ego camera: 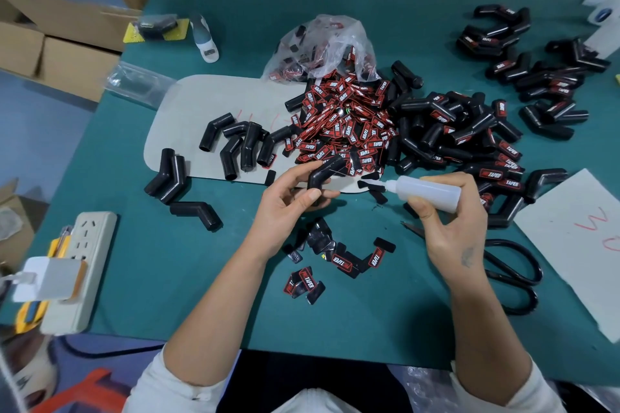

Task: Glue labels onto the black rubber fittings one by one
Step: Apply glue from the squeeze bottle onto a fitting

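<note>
One bent black fitting (323,173) was pinched in the left hand (292,198) above the green surface (201,278), just near of the label heap (345,124). The right hand (449,221) was wrapped around a glue bottle (424,193), its nozzle pointing left toward the fitting but still apart from it. Done well, the step probably called for a small bead on the fitting's flat side, with the fitting held steady while a label from the near scatter (342,261) was pressed on squarely.
</note>
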Motion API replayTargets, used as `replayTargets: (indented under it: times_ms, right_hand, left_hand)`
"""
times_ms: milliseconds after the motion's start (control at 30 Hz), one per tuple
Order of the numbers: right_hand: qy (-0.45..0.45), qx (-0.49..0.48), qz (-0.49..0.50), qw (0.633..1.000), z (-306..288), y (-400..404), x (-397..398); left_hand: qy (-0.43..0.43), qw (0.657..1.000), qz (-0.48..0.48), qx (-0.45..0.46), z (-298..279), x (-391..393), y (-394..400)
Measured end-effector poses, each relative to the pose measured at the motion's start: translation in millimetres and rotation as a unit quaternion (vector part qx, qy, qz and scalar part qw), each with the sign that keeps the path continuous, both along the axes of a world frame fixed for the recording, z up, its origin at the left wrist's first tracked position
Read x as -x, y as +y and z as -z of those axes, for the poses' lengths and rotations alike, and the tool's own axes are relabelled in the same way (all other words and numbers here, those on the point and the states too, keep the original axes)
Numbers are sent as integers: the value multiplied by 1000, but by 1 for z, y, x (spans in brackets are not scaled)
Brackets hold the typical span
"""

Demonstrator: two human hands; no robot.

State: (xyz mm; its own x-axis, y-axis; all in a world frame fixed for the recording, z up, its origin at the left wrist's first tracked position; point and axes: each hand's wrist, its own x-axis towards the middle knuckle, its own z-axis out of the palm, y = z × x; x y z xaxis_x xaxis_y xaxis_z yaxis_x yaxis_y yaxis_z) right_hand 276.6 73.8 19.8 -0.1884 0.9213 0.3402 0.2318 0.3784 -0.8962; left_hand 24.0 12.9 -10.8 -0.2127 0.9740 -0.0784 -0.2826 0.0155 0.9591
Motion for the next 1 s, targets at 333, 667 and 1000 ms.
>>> replayTargets:
  times_ms: [333,667,1000]
  right_hand:
    - [3,7,0,1000,3,0,0]
    - [2,7,-3,1000,0,-1,1]
    - [5,3,10,1000,1,1,-1]
  left_hand:
    - [-11,1000,2,3,1,0,0]
    - [-5,1000,6,2,3,2,1]
    - [-5,1000,4,1,1,1,0]
